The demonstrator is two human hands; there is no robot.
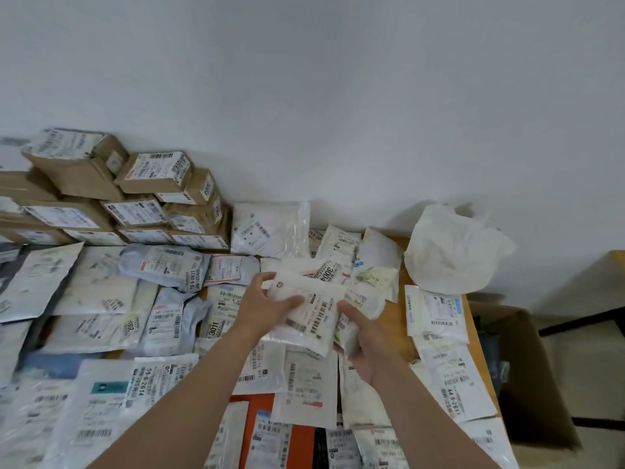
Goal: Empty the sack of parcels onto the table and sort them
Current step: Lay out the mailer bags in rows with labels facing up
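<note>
Both my hands hold a white padded parcel with barcode labels just above the middle of the table. My left hand grips its left edge, thumb on top. My right hand grips its right lower edge from underneath. Several white and grey parcels lie spread flat over the wooden table. The crumpled white sack sits at the table's far right corner against the wall.
Several brown cardboard boxes are stacked at the back left against the wall. An orange parcel lies near the front edge. An open cardboard box stands on the floor right of the table.
</note>
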